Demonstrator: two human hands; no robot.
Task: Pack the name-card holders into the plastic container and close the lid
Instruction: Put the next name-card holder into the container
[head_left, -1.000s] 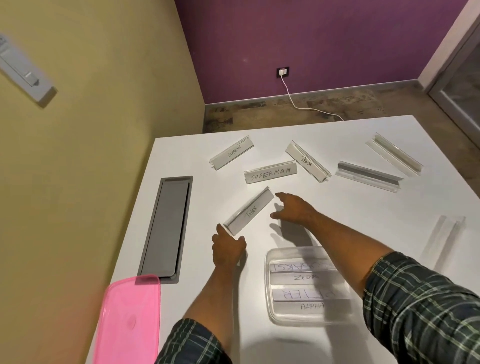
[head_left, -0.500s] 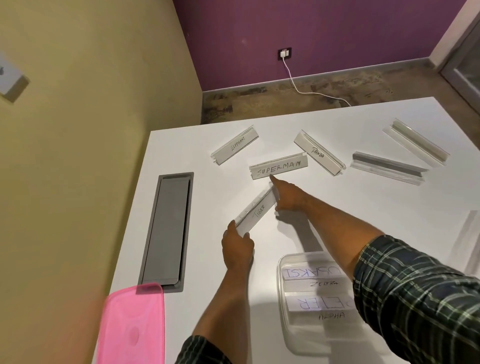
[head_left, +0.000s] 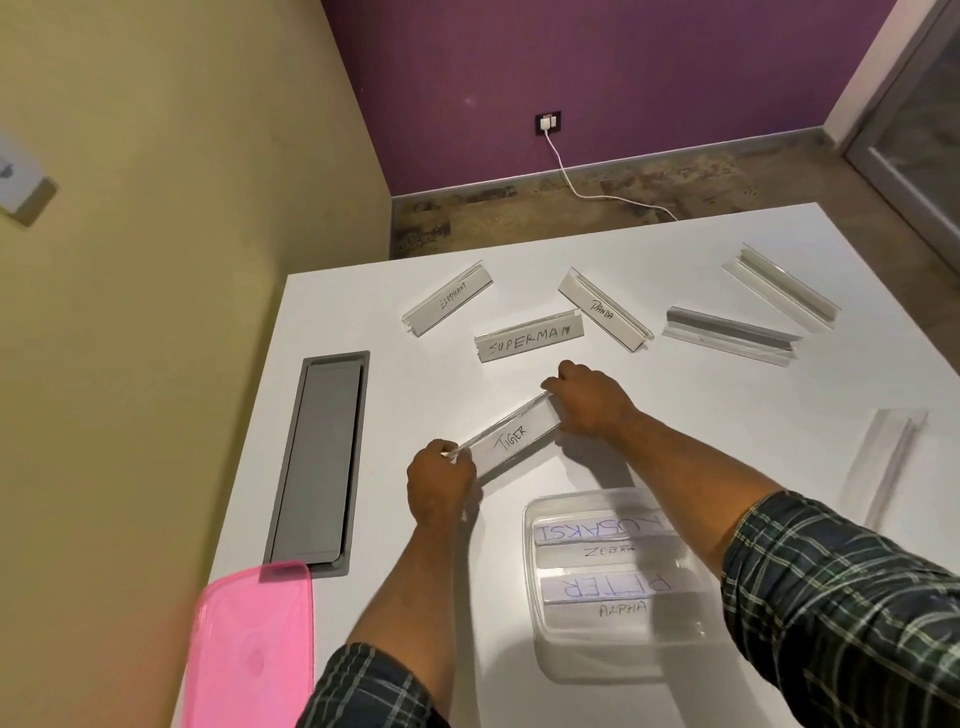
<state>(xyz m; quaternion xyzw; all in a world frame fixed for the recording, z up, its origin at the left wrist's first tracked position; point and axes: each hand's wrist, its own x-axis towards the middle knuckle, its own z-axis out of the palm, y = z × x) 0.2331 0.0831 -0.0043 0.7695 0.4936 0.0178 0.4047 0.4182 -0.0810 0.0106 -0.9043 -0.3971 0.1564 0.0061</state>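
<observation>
Pinching the TIGER holder at both ends, left hand and right hand lift it; container at five o'clock holds four, six remain, pink lid off.

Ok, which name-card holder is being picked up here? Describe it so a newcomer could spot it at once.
Start at the clear plastic container near the front of the white table. Just beyond it, a holder lies diagonally, gripped at its ends by the left hand and right hand. It alone reads TIGER and is the only one held.
</observation>
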